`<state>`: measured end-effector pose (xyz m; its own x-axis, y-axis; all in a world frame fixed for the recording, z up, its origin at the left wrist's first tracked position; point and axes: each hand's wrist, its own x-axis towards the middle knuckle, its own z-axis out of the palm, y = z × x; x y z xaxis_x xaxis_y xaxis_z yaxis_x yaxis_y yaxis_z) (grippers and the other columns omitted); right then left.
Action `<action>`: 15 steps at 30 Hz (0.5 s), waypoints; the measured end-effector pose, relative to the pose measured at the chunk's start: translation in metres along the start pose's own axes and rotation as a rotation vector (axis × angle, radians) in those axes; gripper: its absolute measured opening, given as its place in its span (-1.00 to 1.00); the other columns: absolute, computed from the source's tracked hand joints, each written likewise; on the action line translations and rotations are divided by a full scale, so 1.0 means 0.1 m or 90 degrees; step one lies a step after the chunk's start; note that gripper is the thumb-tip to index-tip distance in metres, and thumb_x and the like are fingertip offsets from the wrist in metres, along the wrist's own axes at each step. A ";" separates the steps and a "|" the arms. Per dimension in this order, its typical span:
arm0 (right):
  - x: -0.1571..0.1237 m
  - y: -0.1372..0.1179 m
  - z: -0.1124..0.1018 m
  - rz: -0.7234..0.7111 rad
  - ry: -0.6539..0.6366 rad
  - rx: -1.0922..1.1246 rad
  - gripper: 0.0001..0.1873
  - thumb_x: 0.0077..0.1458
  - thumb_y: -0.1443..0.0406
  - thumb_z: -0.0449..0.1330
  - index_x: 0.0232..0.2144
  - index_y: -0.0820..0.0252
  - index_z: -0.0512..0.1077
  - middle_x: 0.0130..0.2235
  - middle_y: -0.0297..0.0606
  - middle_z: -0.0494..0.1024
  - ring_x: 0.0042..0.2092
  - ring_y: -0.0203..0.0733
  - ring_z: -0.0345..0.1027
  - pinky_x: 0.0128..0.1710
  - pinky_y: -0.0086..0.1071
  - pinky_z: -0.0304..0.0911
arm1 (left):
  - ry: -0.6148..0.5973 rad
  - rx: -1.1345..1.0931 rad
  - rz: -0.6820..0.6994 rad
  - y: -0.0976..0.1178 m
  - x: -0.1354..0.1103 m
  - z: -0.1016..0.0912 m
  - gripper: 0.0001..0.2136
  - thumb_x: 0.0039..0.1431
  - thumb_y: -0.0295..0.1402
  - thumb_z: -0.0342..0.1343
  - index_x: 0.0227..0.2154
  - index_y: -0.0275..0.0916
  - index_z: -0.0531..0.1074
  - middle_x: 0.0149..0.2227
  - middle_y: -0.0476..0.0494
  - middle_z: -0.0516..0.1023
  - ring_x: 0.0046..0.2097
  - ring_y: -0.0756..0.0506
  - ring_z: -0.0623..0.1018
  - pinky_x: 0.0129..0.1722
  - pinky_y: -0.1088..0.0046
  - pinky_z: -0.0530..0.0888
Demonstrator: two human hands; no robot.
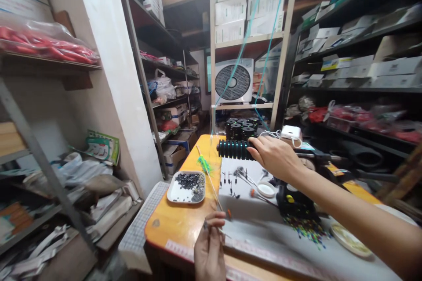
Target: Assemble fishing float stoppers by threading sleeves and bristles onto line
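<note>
My right hand (275,153) reaches across the table, its fingers closed over the near end of a row of black spools (233,149) with teal bands. Low in the middle, my left hand (211,241) has its fingertips pinched together; what lies between them is too small to make out. A thin pale rod (212,186) runs from the back of the table toward these fingertips, with a green feathery tuft (203,164) along it. Just beyond the left fingers is a small orange piece (229,214). Small black swivel-like pieces (231,180) lie on the white sheet (244,215).
A white tray (171,195) of small black and metal parts stands on the yellow table (161,224). Coloured-tip pieces (308,230), a small white dish (266,189) and a larger dish (351,239) are rightward. A box fan (234,81) and loaded shelves stand behind.
</note>
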<state>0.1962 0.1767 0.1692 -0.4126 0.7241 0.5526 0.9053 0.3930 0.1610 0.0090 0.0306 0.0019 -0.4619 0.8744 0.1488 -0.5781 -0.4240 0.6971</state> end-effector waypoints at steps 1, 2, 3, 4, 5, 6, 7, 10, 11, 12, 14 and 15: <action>-0.04 -0.02 0.01 -0.006 0.022 -0.006 -0.64 0.36 0.17 0.26 0.11 0.21 0.46 0.09 -0.12 0.56 0.01 -0.03 0.53 -0.01 -0.04 0.50 | 0.006 -0.008 -0.005 0.03 -0.01 -0.03 -0.71 -0.04 -0.07 0.52 -0.40 -0.18 0.72 -0.17 -0.18 0.69 -0.26 -0.01 0.57 -0.31 0.66 0.46; -0.07 -0.01 0.01 -0.015 0.040 -0.007 -0.64 0.36 0.17 0.26 0.11 0.21 0.46 0.09 -0.12 0.56 0.01 -0.03 0.53 -0.01 -0.04 0.50 | 0.011 -0.016 -0.010 0.07 -0.01 -0.06 -0.71 -0.07 -0.08 0.54 -0.40 -0.18 0.72 -0.18 -0.19 0.70 -0.20 -0.04 0.59 -0.26 0.65 0.47; -0.07 0.01 0.01 -0.025 0.056 -0.004 -0.64 0.36 0.17 0.26 0.11 0.21 0.46 0.08 -0.13 0.56 0.01 -0.04 0.53 -0.01 -0.04 0.50 | 0.016 -0.023 -0.016 0.11 -0.02 -0.09 -0.71 -0.10 -0.09 0.55 -0.40 -0.18 0.73 -0.22 -0.17 0.71 -0.19 -0.04 0.60 -0.24 0.65 0.48; -0.05 0.04 0.01 -0.035 0.068 0.003 -0.65 0.37 0.17 0.26 0.10 0.21 0.47 0.07 -0.14 0.57 0.00 -0.05 0.53 -0.02 -0.05 0.50 | 0.019 -0.030 -0.021 0.16 -0.03 -0.11 -0.71 -0.11 -0.11 0.56 -0.40 -0.18 0.73 -0.28 -0.14 0.70 -0.21 -0.02 0.60 -0.22 0.65 0.49; -0.02 0.08 0.00 -0.044 0.078 0.015 -0.67 0.37 0.17 0.26 0.09 0.21 0.47 0.05 -0.15 0.58 -0.03 -0.07 0.54 -0.03 -0.07 0.51 | 0.018 -0.037 -0.027 0.22 -0.05 -0.14 -0.72 -0.10 -0.12 0.56 -0.40 -0.18 0.73 -0.35 -0.09 0.68 -0.25 0.00 0.59 -0.22 0.65 0.49; 0.03 0.12 -0.02 -0.053 0.087 0.031 -0.69 0.37 0.17 0.26 0.06 0.21 0.49 0.03 -0.16 0.59 -0.05 -0.09 0.55 -0.06 -0.10 0.52 | 0.015 -0.044 -0.034 0.27 -0.06 -0.15 -0.73 -0.09 -0.12 0.56 -0.41 -0.17 0.72 -0.43 -0.05 0.63 -0.28 0.00 0.58 -0.21 0.63 0.50; 0.08 0.15 -0.03 -0.060 0.097 0.051 -0.71 0.37 0.17 0.25 0.04 0.21 0.49 0.01 -0.17 0.59 -0.08 -0.11 0.55 -0.08 -0.12 0.52 | 0.010 -0.052 -0.041 0.32 -0.08 -0.15 -0.73 -0.07 -0.11 0.55 -0.41 -0.17 0.71 -0.49 -0.01 0.57 -0.29 0.00 0.59 -0.21 0.61 0.51; 0.13 0.09 -0.07 -0.091 0.152 0.133 -0.72 0.38 0.19 0.25 0.04 0.20 0.49 0.02 -0.17 0.58 -0.06 -0.11 0.54 -0.07 -0.12 0.51 | -0.006 -0.079 -0.076 0.44 -0.15 -0.13 -0.73 0.00 -0.07 0.50 -0.39 -0.14 0.68 -0.54 0.04 0.47 -0.35 -0.02 0.58 -0.31 0.55 0.51; 0.09 0.02 -0.09 -0.110 0.179 0.166 -0.70 0.38 0.20 0.23 0.07 0.21 0.47 0.06 -0.14 0.57 -0.01 -0.06 0.53 -0.02 -0.07 0.49 | -0.009 -0.087 -0.094 0.46 -0.17 -0.12 -0.72 0.01 -0.07 0.49 -0.37 -0.14 0.67 -0.54 0.06 0.44 -0.44 0.03 0.52 -0.42 0.57 0.46; 0.01 -0.09 -0.11 -0.134 0.203 0.202 -0.69 0.40 0.20 0.21 0.11 0.19 0.46 0.11 -0.12 0.55 0.04 -0.02 0.50 0.04 -0.01 0.46 | -0.010 -0.095 -0.116 0.48 -0.19 -0.11 -0.71 0.02 -0.06 0.49 -0.34 -0.15 0.67 -0.54 0.08 0.40 -0.54 0.09 0.40 -0.52 0.61 0.38; -0.25 -0.38 -0.16 -0.190 0.234 0.278 -0.69 0.43 0.20 0.11 0.09 0.22 0.47 0.07 -0.01 0.57 0.11 0.10 0.44 0.14 0.12 0.35 | -0.009 -0.110 -0.166 0.51 -0.23 -0.10 -0.65 0.00 -0.04 0.49 -0.32 -0.21 0.66 -0.56 0.13 0.30 -0.62 0.17 0.16 -0.62 0.68 0.18; -0.42 -0.53 -0.18 -0.218 0.233 0.321 -0.71 0.43 0.19 0.10 0.04 0.19 0.50 -0.01 -0.02 0.61 0.07 0.10 0.45 0.11 0.09 0.37 | -0.009 -0.117 -0.192 0.51 -0.26 -0.10 -0.62 -0.02 -0.02 0.50 -0.33 -0.24 0.66 -0.58 0.14 0.26 -0.61 0.18 0.10 -0.63 0.69 0.11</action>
<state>0.1668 0.1154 0.1525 -0.5254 0.3110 0.7920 0.5371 0.8431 0.0253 -0.0156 -0.0161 0.0269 -0.2434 0.9693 -0.0345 -0.7992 -0.1803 0.5733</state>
